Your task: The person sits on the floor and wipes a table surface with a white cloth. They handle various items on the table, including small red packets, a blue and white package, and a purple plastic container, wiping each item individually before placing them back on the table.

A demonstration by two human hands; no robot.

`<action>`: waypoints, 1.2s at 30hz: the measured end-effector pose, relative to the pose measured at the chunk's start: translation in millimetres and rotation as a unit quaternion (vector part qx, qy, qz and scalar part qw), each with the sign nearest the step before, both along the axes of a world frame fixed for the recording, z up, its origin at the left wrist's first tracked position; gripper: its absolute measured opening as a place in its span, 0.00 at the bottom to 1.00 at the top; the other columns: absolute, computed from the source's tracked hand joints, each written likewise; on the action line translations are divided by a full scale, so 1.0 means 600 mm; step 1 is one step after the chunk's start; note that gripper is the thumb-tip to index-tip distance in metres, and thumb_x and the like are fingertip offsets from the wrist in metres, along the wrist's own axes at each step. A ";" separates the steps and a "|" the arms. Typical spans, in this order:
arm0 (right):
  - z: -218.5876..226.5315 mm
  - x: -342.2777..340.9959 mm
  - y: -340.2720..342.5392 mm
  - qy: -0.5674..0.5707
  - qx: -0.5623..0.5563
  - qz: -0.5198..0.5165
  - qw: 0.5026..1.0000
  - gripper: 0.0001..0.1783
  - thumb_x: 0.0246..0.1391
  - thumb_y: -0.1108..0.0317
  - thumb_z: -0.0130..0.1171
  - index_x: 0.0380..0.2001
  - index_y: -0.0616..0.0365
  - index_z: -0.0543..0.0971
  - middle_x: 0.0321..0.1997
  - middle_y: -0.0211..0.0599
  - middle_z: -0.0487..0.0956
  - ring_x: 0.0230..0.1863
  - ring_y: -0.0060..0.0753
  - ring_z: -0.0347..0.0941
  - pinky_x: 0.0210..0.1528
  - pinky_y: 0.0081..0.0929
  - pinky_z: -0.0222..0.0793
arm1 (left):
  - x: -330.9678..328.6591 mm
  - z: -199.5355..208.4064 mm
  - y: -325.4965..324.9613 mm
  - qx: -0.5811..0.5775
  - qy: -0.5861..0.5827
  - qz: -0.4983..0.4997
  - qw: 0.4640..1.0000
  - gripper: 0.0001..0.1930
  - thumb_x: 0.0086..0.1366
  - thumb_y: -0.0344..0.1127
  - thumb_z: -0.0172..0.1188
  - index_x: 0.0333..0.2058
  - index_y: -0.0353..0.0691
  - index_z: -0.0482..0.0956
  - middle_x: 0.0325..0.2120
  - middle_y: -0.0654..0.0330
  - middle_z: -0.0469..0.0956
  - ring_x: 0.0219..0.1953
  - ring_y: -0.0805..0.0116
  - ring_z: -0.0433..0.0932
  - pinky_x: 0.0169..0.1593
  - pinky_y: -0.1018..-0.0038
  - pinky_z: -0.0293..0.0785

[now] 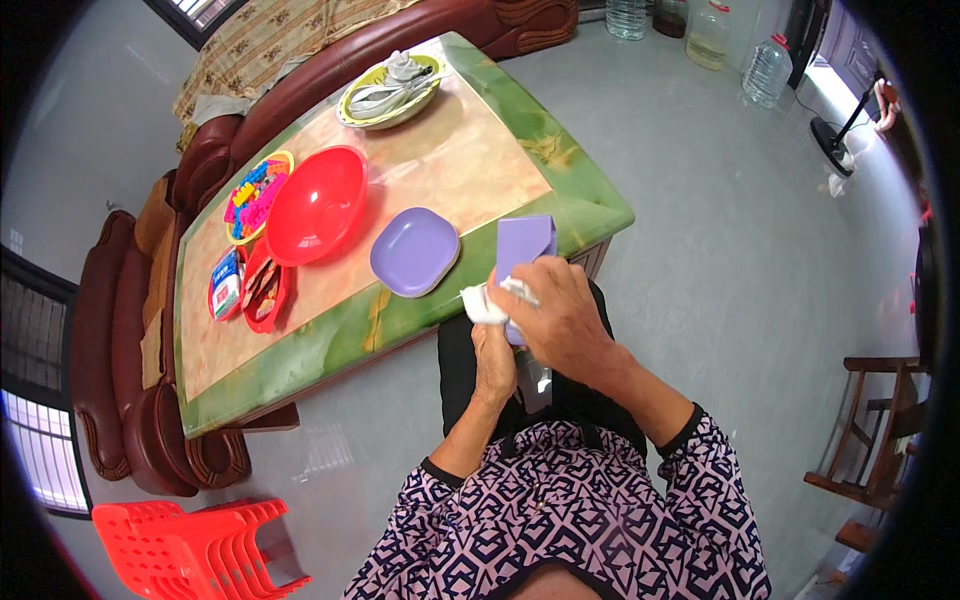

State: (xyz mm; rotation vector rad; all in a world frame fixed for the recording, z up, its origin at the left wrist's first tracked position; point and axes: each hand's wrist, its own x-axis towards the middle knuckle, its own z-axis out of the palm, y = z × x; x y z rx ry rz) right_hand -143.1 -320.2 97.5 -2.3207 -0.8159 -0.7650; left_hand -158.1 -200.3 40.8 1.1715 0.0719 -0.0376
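Observation:
Over my lap, at the table's near edge, I hold a long purple plastic piece (524,240) with a folded-over far end. My left hand (493,362) is closed around its lower part, with the fingers partly hidden. My right hand (565,315) is closed on a white cloth (484,305) and presses it against the purple piece. Some of the cloth sticks out between the two hands. A shallow purple dish (415,252) lies on the table just left of my hands. Below them, something clear and see-through (536,388) shows over my lap.
On the green-edged table (360,345) stand a red bowl (318,205), a basket of colourful blocks (258,200), red dishes (265,290) with packets, and a yellow-green bowl (390,92) holding white things. Red stools (190,550), a brown sofa (130,340) and a wooden chair (880,430) stand around.

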 end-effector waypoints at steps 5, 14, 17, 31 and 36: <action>-0.005 0.074 -0.008 0.024 -0.046 -0.084 0.995 0.14 0.43 0.72 0.57 0.37 0.55 0.79 0.43 0.39 0.73 0.47 0.42 0.67 0.42 0.35 0.59 | -0.010 -0.006 0.006 0.116 0.003 -0.030 0.993 0.28 0.73 0.47 0.42 0.64 0.35 0.58 0.46 0.64 0.72 0.37 0.81 0.68 0.37 0.83 0.66; -0.035 0.045 0.010 0.039 -0.044 0.060 0.996 0.16 0.48 0.73 0.52 0.42 0.64 0.77 0.50 0.43 0.76 0.59 0.45 0.67 0.57 0.38 0.64 | 0.010 -0.026 0.028 0.068 0.106 -0.023 0.992 0.31 0.73 0.56 0.32 0.55 0.35 0.69 0.39 0.63 0.74 0.30 0.82 0.69 0.30 0.83 0.65; -0.030 0.005 0.015 0.048 -0.034 0.068 0.996 0.17 0.48 0.73 0.52 0.43 0.65 0.76 0.51 0.43 0.75 0.58 0.44 0.68 0.59 0.38 0.63 | -0.002 -0.026 0.020 0.053 0.082 0.034 0.995 0.31 0.73 0.58 0.30 0.50 0.35 0.70 0.40 0.62 0.75 0.34 0.77 0.73 0.36 0.79 0.71; 0.046 0.160 -0.088 0.397 0.047 0.072 0.914 0.15 0.50 0.68 0.50 0.39 0.61 0.80 0.35 0.42 0.80 0.32 0.34 0.76 0.35 0.29 0.69 | -0.007 -0.007 0.040 0.082 -0.062 -0.108 0.989 0.24 0.69 0.34 0.45 0.63 0.36 0.62 0.37 0.71 0.68 0.30 0.84 0.57 0.35 0.87 0.57; 0.003 0.168 -0.140 0.568 0.298 0.179 0.746 0.14 0.52 0.70 0.55 0.40 0.66 0.78 0.34 0.32 0.79 0.31 0.20 0.75 0.33 0.20 0.71 | -0.004 -0.012 0.043 -0.030 -0.027 -0.141 0.989 0.27 0.69 0.40 0.48 0.63 0.34 0.59 0.46 0.63 0.71 0.42 0.79 0.68 0.48 0.83 0.64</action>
